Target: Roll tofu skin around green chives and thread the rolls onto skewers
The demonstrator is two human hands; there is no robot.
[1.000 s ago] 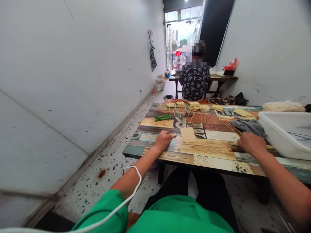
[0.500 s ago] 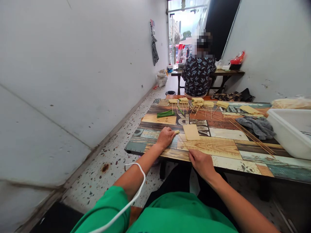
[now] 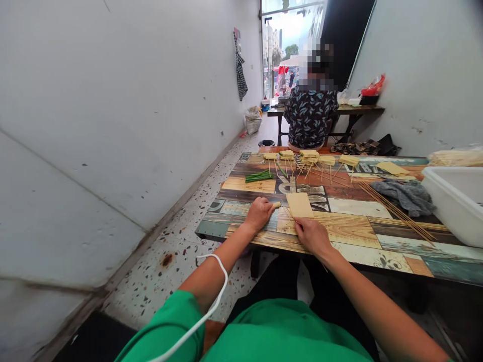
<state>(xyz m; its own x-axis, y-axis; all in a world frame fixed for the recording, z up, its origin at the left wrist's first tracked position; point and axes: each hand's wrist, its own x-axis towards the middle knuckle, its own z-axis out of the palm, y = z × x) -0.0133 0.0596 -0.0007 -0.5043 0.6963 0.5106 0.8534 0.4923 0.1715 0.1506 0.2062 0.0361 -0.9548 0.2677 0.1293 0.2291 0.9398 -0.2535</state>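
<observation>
And the right hand has come up from the tabletop's near edge since half a second ago, closing in on the left, with the tail of its skewer now poking out behind the wrist. The left hand hasn't budged: fingers pinched around a small pale roll, whose end sticks out past the fingertips toward the right. The right hand is clamped on the skewer, thumb and fingers together, a short length showing ahead of them. Whether the point touches the roll, I can't tell from here.

For my money, doing this well means a firm but gentle pinch so the roll stays wound, a grip close to the point so the thin stick can't bow, and the left fingertips kept off the skewer's line.

So the roll sits at the left fingertips, left of the right hand; the flat pale sheet lies just beyond the right fingers.
</observation>
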